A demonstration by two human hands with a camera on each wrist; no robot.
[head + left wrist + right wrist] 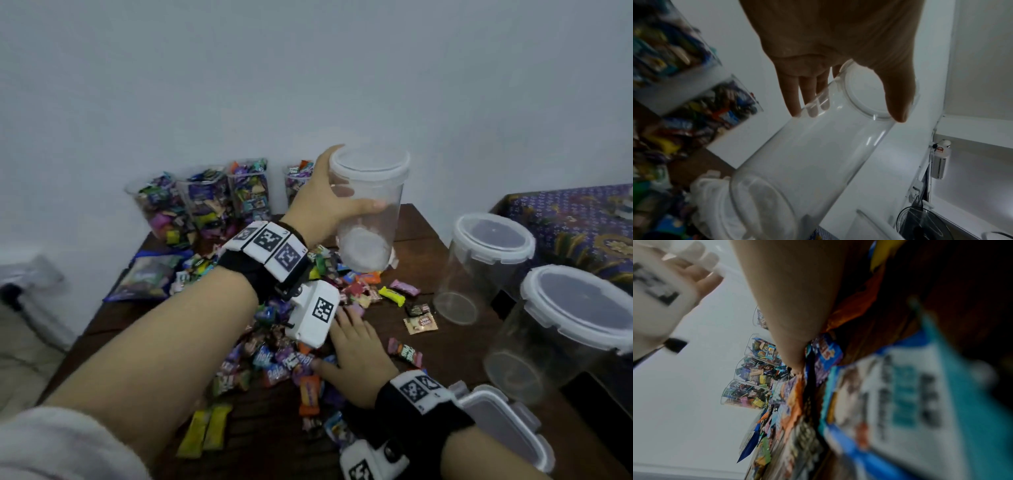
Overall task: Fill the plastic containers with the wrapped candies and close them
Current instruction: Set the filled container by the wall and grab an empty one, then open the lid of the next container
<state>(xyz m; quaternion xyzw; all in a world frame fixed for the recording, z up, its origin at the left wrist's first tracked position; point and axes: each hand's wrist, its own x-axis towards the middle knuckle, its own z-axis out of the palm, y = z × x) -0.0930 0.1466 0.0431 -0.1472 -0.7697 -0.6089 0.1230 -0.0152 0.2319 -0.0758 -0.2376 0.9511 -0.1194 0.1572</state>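
The left hand (322, 202) is gripping an empty clear container (371, 209) near its white rim, fingers behind and thumb across the front, holding it tilted in the air above the far side of the candy pile (291, 356); no lid is on it. The right hand (359, 346) is lying flat on the wrapped candies, fingers spread and relaxed, palm down on the heap, and whether anything is caught beneath it cannot be told. This looks like the start of a fresh fill: container up, candies not yet in. The next move probably calls for the right hand to scoop a handful while the left is bringing the mouth down close to the pile. Four filled containers (205, 202) are standing in a row at the far left against the wall, lids not discernible. Two more empty containers (486, 260) are waiting at the right, one near the counter (455, 349) edge, with a loose lid (493, 418) lying near the right wrist. Room is tight on the right, where those empties could be knocked by a swinging elbow; the open stretch of counter lies between the pile and them. Stray candies are lying scattered there, and the near-left edge is carrying two yellow bars (205, 431) close to the drop.
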